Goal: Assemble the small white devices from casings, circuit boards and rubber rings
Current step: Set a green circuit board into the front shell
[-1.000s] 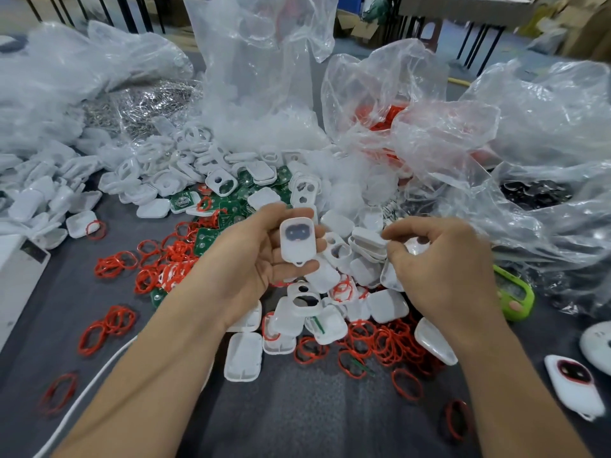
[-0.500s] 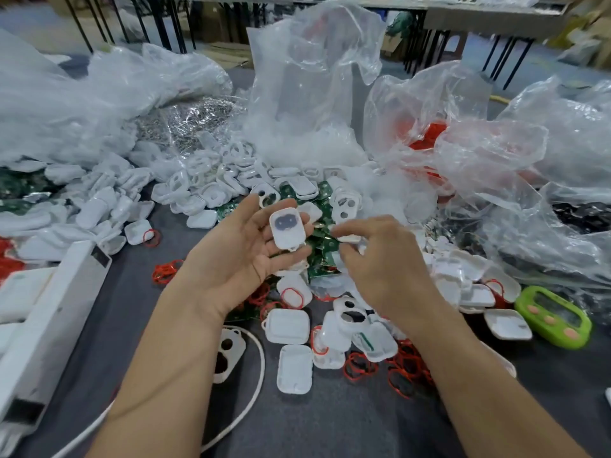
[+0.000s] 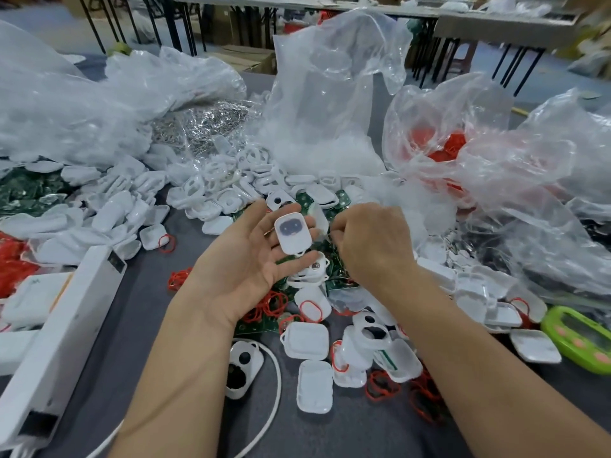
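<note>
My left hand (image 3: pixel 241 266) lies palm up over the grey table (image 3: pixel 148 309). A small white casing (image 3: pixel 292 233) with a dark oval window rests on its fingers, and the thumb stands clear of it. My right hand (image 3: pixel 373 246) is curled just right of the casing and pinches a small translucent part (image 3: pixel 319 215), which is blurred. Beneath both hands lie loose white casing halves (image 3: pixel 314 386), green circuit boards (image 3: pixel 254 322) and red rubber rings (image 3: pixel 274 302).
Clear plastic bags (image 3: pixel 330 94) crowd the back, one of them holding red rings (image 3: pixel 443 143). More white casings (image 3: pixel 215 193) are heaped at centre left. A white box-shaped unit (image 3: pixel 66 325) with a white cable (image 3: pixel 274 391) stands at the left. A green timer (image 3: pixel 582 338) lies at the right.
My right hand left the pile on the right and came in beside the casing on my left hand. The left thumb has lifted off the casing. The camera view shifted.
</note>
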Tool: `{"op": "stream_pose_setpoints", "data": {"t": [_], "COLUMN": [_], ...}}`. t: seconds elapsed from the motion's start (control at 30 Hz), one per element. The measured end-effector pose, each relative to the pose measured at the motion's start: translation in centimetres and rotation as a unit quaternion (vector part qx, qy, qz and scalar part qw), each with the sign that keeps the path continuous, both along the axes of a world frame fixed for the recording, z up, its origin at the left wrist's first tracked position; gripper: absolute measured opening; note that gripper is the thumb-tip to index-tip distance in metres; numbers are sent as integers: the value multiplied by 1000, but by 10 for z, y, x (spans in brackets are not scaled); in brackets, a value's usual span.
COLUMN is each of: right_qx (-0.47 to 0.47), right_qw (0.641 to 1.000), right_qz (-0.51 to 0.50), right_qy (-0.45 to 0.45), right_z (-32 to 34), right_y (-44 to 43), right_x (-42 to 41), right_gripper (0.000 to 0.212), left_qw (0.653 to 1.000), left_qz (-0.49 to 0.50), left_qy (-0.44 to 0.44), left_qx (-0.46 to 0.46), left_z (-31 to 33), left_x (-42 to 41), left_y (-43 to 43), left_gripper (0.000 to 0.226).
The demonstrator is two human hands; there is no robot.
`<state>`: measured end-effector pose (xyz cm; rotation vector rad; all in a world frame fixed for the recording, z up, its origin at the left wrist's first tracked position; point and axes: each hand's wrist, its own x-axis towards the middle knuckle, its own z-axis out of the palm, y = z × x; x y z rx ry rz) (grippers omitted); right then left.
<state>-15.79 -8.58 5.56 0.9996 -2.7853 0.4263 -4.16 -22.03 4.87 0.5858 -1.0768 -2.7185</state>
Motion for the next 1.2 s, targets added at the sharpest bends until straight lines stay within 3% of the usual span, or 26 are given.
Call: {"op": "stream_pose_setpoints", "data": {"t": [0.13, 0.23, 0.3, 0.4, 0.63, 0.7, 0.77, 0.87, 1.03, 1.2], "right_qx": [-234, -431, -500, -538, -539, -550, -573, -579, -518, -500], "right_qw": [971, 869, 786, 716, 666, 636, 606, 610, 720, 758], "right_qz": [-29, -68, -74, -77, -43, -12, 8, 29, 6, -57], "right_qy": [-48, -236, -355, -439, -514, -541, -552, -540, -462, -416], "right_z": [-2, -1, -1, -7, -11, -10, -10, -10, -11, -7], "right_y": [27, 53, 70, 91, 118, 124, 129, 133, 138, 140], "right_x": [3, 11, 19, 29, 28, 24, 20, 18, 15, 16], "right_gripper": [20, 24, 27, 18, 24, 10, 14, 20, 36, 33], "left_qw": [1000, 1000, 999, 998, 993, 992, 991, 989, 986, 986], "left_qz": [-6, -24, -40, -55, -108, -117, -124, -141, -157, -150], "left_qy": [-9, -12, -17, -22, -17, -21, -23, -16, -4, -11], "left_qx": [-6, -8, -20, -18, -35, -46, -54, -51, -61, -69], "left_z": [0, 0, -1, 1, -3, -4, -6, -6, -6, -5], "left_x": [-2, -4, -5, -11, -18, -19, -20, -20, -19, -18], "left_y": [6, 11, 16, 30, 64, 68, 71, 75, 79, 75], "left_gripper": [54, 48, 48, 51, 62, 58, 57, 58, 57, 50]}}
